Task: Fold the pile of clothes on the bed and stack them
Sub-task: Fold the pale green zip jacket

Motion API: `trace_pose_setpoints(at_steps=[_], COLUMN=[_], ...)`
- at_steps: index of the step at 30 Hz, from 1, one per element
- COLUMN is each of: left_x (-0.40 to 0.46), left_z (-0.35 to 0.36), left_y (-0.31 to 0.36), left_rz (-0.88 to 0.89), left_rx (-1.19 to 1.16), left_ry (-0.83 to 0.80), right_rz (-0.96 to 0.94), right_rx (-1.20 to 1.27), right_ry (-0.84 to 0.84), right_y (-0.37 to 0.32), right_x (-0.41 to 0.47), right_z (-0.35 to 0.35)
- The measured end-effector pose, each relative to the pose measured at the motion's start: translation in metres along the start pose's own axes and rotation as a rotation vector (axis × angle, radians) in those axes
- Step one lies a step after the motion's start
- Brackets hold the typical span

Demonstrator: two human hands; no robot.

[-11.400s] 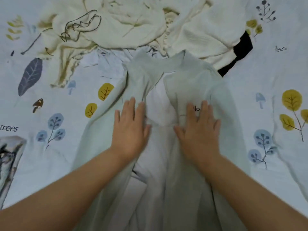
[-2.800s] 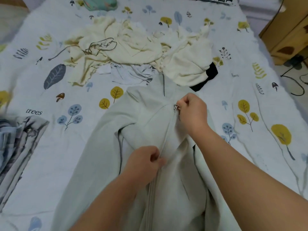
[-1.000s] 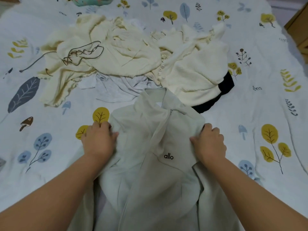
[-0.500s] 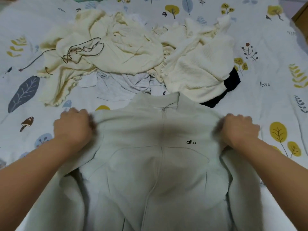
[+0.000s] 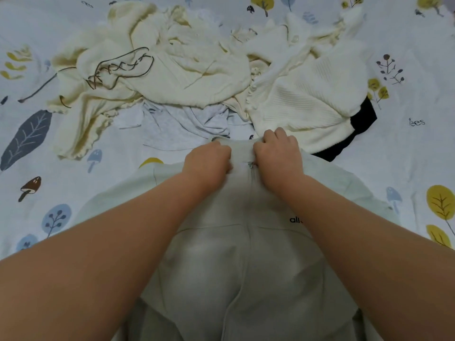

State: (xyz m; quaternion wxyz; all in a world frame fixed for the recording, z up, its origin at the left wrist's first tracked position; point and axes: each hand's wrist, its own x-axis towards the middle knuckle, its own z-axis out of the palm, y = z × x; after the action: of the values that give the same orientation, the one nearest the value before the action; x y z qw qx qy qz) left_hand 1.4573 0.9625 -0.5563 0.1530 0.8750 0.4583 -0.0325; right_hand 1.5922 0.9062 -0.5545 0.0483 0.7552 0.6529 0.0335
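A pale grey-green zip jacket lies front up on the bed, zipped to the collar, with a small black logo on the chest. My left hand grips the collar just left of the zip. My right hand grips the collar just right of it, beside the zip pull. Both hands have curled fingers bunching the fabric. Beyond the collar lies the unfolded pile: a cream top with dark laces, a white ribbed knit, a light grey garment and a black piece.
The bed sheet is white with printed leaves, mushrooms and trees. Bare sheet shows to the left and right of the jacket. The pile fills the far middle of the bed.
Both hands left the jacket's shoulders and came together at the collar. Before that the jacket was zipped up and spread flat.
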Motion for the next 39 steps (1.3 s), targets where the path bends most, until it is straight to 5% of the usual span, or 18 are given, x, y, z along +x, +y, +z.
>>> trace_pose_setpoints(at_steps=[6, 9, 11, 14, 16, 20, 24, 27, 31, 33, 36, 39], left_x=[0.006, 0.013, 0.011, 0.003, 0.001, 0.000, 0.011, 0.012, -0.050, -0.085, -0.111, -0.108], left_z=[-0.003, -0.006, -0.003, 0.004, 0.008, 0.005, -0.015, -0.013, 0.019, 0.038, 0.053, 0.048], left_y=[-0.009, -0.004, -0.005, -0.013, -0.020, -0.033, -0.026, -0.012, -0.002, -0.013, -0.042, -0.047], left_rz=[-0.138, -0.152, -0.156, -0.308, -0.429, -0.341, -0.308, -0.350, -0.105, 0.042, -0.023, -0.134], left_rx=[-0.295, -0.318, -0.318, -0.240, -0.143, -0.306, -0.278, -0.147, 0.044, 0.173, 0.210, 0.211], left_ry=[0.282, 0.271, 0.303, 0.398, 0.306, 0.176, 0.472, 0.547, 0.438, 0.226, -0.070, -0.098], right_rz=[0.038, -0.161, -0.036, 0.378, 0.601, 0.537, 0.602, 0.659, 0.366, 0.230, 0.167, 0.193], right_rx=[0.121, 0.162, 0.196, 0.276, 0.330, 0.266, 0.283, 0.322, 0.290, 0.244, 0.188, 0.185], right_ry=[0.373, 0.010, -0.040, 0.211, 0.167, 0.006, 0.208, 0.226, 0.217, 0.012, -0.310, -0.345], right_y=[-0.008, -0.017, -0.008, 0.007, 0.016, 0.027, 0.036, 0.023, -0.027, -0.040, -0.029, -0.022], right_x=[-0.022, -0.039, -0.045, -0.038, -0.029, -0.019, 0.002, 0.004, -0.067, -0.106, -0.134, -0.134], right_z=[-0.022, -0.019, -0.008, 0.000, 0.003, 0.014, 0.002, -0.004, 0.004, 0.013, 0.032, 0.029])
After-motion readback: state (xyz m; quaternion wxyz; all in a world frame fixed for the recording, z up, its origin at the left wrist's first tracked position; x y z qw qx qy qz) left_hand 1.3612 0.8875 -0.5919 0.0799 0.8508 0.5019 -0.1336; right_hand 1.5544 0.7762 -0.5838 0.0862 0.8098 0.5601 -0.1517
